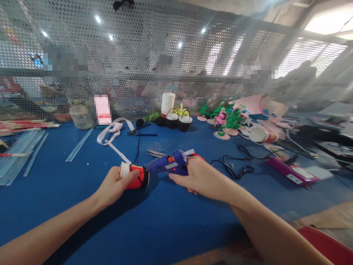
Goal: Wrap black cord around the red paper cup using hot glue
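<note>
My left hand [117,183] is closed around a small red paper cup [142,177] with a white end and black bands, tipped on its side above the blue table [91,217]. In my right hand [200,175] is a blue glue gun [173,163], its nozzle pointing left at the dark end of the cup. Whether the nozzle touches the cup I cannot tell. A white ribbon [116,150] runs from behind the cup to a loose coil farther back. Scissors [156,153] lie just beyond the glue gun.
Pale glue sticks [20,156] lie at the left. Behind stand a clear jar [81,117], stacked white cups [168,103] and black buckets [184,123]. Green paper pieces [234,117] crowd the back right, near a purple power strip [293,173] and black cord [230,163]. A perforated metal screen [132,55] rises behind.
</note>
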Demonstrator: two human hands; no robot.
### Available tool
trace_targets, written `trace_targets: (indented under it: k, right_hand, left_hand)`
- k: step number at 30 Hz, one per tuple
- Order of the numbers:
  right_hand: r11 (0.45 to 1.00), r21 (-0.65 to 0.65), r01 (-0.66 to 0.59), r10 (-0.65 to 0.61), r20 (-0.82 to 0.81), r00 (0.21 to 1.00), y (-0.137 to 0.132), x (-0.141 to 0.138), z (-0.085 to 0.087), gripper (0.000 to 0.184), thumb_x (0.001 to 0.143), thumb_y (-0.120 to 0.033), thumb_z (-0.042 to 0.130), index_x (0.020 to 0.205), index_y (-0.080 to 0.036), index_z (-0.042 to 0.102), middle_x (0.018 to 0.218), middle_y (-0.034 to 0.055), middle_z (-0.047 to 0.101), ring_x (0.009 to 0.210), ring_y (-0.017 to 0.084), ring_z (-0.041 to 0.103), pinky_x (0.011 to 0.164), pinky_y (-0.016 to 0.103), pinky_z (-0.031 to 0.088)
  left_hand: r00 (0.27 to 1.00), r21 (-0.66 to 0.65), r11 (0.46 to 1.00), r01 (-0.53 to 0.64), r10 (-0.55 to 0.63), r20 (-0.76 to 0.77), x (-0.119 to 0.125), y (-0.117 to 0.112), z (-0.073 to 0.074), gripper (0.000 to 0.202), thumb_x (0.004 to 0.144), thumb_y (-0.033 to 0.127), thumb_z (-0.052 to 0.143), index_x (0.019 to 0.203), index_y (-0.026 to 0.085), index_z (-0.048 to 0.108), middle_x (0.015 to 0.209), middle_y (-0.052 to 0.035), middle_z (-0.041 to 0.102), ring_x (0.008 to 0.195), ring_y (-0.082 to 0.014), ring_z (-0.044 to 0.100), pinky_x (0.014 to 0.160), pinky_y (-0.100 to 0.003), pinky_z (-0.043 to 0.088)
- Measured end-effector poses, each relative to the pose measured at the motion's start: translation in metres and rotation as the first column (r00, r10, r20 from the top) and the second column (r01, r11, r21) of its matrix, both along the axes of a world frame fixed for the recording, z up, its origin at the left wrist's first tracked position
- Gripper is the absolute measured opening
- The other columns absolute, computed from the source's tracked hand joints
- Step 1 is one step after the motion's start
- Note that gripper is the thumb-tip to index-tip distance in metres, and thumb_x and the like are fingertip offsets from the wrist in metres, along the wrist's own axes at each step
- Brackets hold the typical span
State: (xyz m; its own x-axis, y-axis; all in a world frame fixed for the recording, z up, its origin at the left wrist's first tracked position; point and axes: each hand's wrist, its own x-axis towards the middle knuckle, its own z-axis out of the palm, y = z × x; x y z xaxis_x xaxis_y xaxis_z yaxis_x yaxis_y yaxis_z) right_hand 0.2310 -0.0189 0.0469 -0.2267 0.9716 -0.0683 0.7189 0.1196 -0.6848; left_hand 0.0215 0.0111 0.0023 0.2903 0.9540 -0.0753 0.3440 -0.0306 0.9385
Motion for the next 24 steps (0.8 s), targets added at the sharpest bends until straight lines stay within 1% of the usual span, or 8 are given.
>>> trace_targets:
  k: [2,5,9,13,16,19,21,24]
  right_hand:
    - [1.000,0.001,0.001,-0.001,-0.018,1.000,0.003,0.000,-0.001,0.020,0.069,-0.028,0.049,0.054,-0.015,0.048,0.035,-0.0046,0.044,0.029,0.006,0.042,0.031,0.015,0.035]
    - [1.000,-0.016,-0.004,0.003,-0.041,0.999,0.008,0.000,-0.003,0.021,0.070,-0.028,0.048,0.054,-0.015,0.046,0.037,-0.0039,0.045,0.030,0.006,0.043,0.031,0.015,0.036]
    - [0.999,-0.043,-0.013,0.010,-0.062,0.998,0.013,-0.002,-0.006,0.020,0.070,-0.030,0.047,0.056,-0.015,0.047,0.038,-0.0035,0.045,0.031,0.006,0.044,0.031,0.015,0.037]
    - [0.997,-0.071,-0.019,0.016,-0.043,0.999,0.015,-0.001,-0.008,0.023,0.070,-0.031,0.047,0.054,-0.014,0.047,0.037,-0.0029,0.045,0.030,0.007,0.043,0.031,0.017,0.037]
    - [0.996,-0.072,-0.052,0.043,-0.120,0.992,0.018,0.002,-0.010,0.021,0.070,-0.029,0.047,0.056,-0.014,0.050,0.038,-0.0031,0.046,0.031,0.006,0.043,0.033,0.017,0.037]
    - [0.995,-0.067,-0.069,0.049,-0.263,0.963,0.025,0.007,-0.011,0.018,0.070,-0.028,0.050,0.060,-0.013,0.050,0.039,-0.0037,0.046,0.032,0.006,0.042,0.034,0.017,0.037]
    - [0.999,-0.049,-0.004,-0.015,-0.380,0.925,0.034,0.012,-0.013,0.014,0.068,-0.026,0.054,0.063,-0.014,0.048,0.041,-0.0050,0.047,0.034,0.006,0.042,0.035,0.017,0.037]
    - [0.977,0.010,0.214,-0.184,-0.472,0.862,0.052,0.022,-0.017,0.011,0.067,-0.022,0.056,0.070,-0.014,0.049,0.052,-0.0037,0.052,0.043,0.006,0.047,0.043,0.017,0.041]
  left_hand:
    - [0.999,0.044,0.999,0.012,-0.010,-0.039,0.001,-0.002,0.001,0.026,0.065,0.037,0.053,0.050,0.015,0.049,0.043,0.0067,0.034,0.042,-0.0065,0.025,0.040,-0.020,0.020]
    - [0.997,0.088,0.996,0.029,-0.023,-0.068,0.002,-0.005,0.001,0.025,0.067,0.035,0.051,0.053,0.015,0.051,0.046,0.0059,0.035,0.043,-0.0069,0.026,0.040,-0.020,0.020]
    - [0.996,0.107,0.994,0.037,-0.028,-0.085,0.002,-0.007,0.001,0.026,0.070,0.035,0.048,0.055,0.014,0.053,0.047,0.0055,0.035,0.043,-0.0069,0.026,0.040,-0.020,0.022]
    - [0.992,0.121,0.991,0.065,-0.051,-0.111,0.001,-0.006,-0.002,0.028,0.070,0.038,0.048,0.056,0.014,0.052,0.050,0.0044,0.037,0.046,-0.0080,0.030,0.043,-0.020,0.025]
    - [0.988,0.149,0.986,0.078,-0.057,-0.142,0.001,-0.007,-0.004,0.030,0.071,0.039,0.046,0.056,0.013,0.052,0.050,0.0040,0.037,0.047,-0.0082,0.031,0.043,-0.021,0.026]
    - [0.983,0.214,0.971,0.105,-0.069,-0.173,-0.001,-0.007,-0.003,0.031,0.073,0.037,0.045,0.057,0.012,0.053,0.052,0.0034,0.038,0.047,-0.0080,0.031,0.043,-0.020,0.026]
    - [0.979,0.304,0.944,0.127,-0.069,-0.192,-0.001,-0.008,-0.001,0.029,0.074,0.034,0.044,0.056,0.013,0.052,0.052,0.0035,0.037,0.047,-0.0078,0.031,0.043,-0.020,0.027]
    - [0.971,0.456,0.875,0.163,-0.061,-0.230,-0.002,-0.009,0.005,0.029,0.075,0.029,0.044,0.050,0.015,0.045,0.048,0.0048,0.034,0.045,-0.0070,0.029,0.041,-0.019,0.026]
